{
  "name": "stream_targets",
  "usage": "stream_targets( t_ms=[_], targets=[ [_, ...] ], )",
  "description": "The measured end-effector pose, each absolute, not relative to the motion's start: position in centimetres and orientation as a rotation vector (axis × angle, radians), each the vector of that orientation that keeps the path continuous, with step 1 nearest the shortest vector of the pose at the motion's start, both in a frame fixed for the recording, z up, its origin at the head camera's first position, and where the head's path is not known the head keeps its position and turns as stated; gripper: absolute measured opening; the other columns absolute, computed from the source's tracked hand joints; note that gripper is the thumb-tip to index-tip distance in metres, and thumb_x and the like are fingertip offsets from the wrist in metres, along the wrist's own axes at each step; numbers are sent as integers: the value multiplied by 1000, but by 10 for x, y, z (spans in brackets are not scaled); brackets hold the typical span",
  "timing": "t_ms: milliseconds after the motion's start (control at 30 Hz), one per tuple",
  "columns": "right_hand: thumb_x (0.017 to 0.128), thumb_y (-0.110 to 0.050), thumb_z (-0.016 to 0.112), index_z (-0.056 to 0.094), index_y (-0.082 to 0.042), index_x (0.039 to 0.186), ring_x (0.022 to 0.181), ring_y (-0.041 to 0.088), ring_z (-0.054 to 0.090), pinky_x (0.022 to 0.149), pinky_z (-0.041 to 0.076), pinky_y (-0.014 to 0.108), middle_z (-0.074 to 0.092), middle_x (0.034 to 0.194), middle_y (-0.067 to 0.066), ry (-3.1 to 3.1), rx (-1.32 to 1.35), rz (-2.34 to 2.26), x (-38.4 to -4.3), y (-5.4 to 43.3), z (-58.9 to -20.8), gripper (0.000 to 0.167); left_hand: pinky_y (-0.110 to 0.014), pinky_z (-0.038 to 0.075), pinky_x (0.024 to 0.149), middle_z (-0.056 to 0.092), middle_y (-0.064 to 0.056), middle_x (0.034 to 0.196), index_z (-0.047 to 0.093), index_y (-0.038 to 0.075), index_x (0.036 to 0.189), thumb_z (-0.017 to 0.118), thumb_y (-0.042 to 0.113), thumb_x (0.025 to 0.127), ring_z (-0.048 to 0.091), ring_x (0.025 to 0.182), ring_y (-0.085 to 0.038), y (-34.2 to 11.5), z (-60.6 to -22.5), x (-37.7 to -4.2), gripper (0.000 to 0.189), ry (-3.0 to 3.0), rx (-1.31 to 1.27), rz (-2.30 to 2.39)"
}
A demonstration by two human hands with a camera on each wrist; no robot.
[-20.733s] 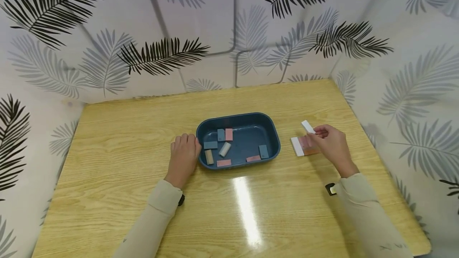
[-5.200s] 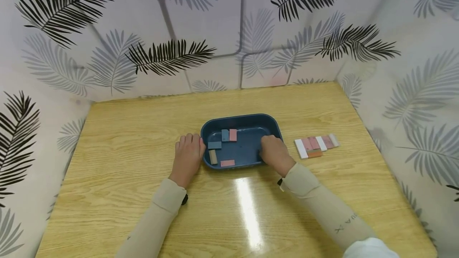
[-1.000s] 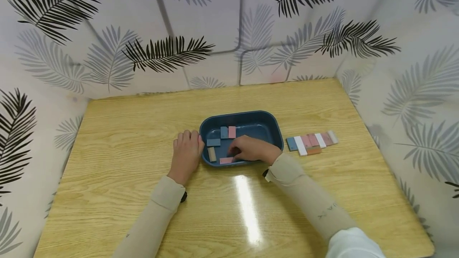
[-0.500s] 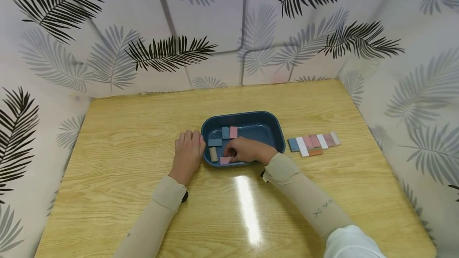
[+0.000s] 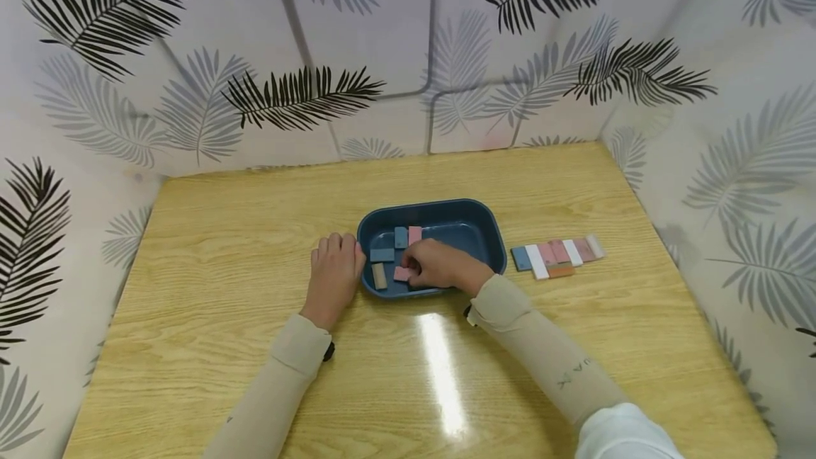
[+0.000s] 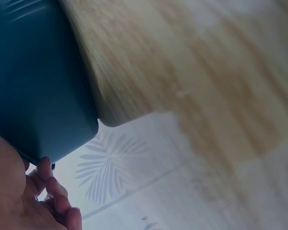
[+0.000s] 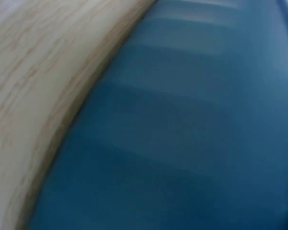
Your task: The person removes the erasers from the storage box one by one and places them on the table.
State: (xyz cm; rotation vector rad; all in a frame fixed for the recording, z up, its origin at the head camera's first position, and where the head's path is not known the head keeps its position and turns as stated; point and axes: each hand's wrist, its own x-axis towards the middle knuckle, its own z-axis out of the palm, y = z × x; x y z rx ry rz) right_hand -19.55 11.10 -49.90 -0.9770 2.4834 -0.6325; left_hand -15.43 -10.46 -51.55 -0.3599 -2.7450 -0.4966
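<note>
A dark blue plastic tub (image 5: pixel 446 205) sits on the table, with several small flat blocks inside. My left hand (image 5: pixel 333 271) holds the tub's left end; in the left wrist view its curled fingers (image 6: pixel 57 196) are at the rim. Inside the tub, my right hand (image 5: pixel 440 264) pinches a pink block (image 5: pixel 401 273), whose right part the fingers hide. Near that hand are a blue block (image 5: pixel 382 255), a tan block (image 5: pixel 379 276), another blue block (image 5: pixel 400 236) and a partly covered pink block (image 5: pixel 415 234). The right wrist view has only the tub's outer wall (image 7: pixel 173 120) and the table.
Right of the tub, a row of flat blocks lies side by side: a blue block (image 5: pixel 521 258), a white block (image 5: pixel 537 262), pink ones, another white one and a beige end piece (image 5: pixel 595 246). An orange-brown block (image 5: pixel 561 271) lies along its front. The wooden table (image 5: pixel 223 246) meets leaf-print cloth behind.
A blue block from the tub's right side now lies at the row's left end. My right hand has lifted the pink block slightly away from the tub's front wall. The left hand stays put.
</note>
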Motion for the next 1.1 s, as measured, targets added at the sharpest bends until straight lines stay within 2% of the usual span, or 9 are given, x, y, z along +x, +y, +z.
stream_targets(
  t_ms=[400, 733, 1100],
  targets=[
    [80, -17, 67, 61, -8, 99, 73, 11, 52, 69, 46, 25, 57, 83, -3, 2708, -759, -872, -180, 146, -466, 21, -37, 28, 61, 40, -9, 78, 49, 4, 87, 35, 23, 99, 38, 72, -28, -105, -516, -155, 26, -2709, -381, -474],
    [78, -15, 68, 62, -6, 98, 76, 13, 56, 71, 48, 28, 59, 87, 1, 2709, -690, -938, -179, 188, -459, 23, -37, 27, 60, 39, -8, 78, 48, 5, 88, 34, 23, 99, 36, 72, -27, -106, -519, -155, 25, -2711, -387, -485],
    [80, -16, 69, 61, -5, 100, 79, 17, 57, 72, 48, 34, 61, 88, 3, 2752, -490, -1011, -171, 227, -450, 25, -37, 28, 61, 39, -8, 78, 48, 5, 89, 36, 23, 98, 37, 74, -27, -107, -521, -158, 24, -2735, -384, -483]
  ],
)
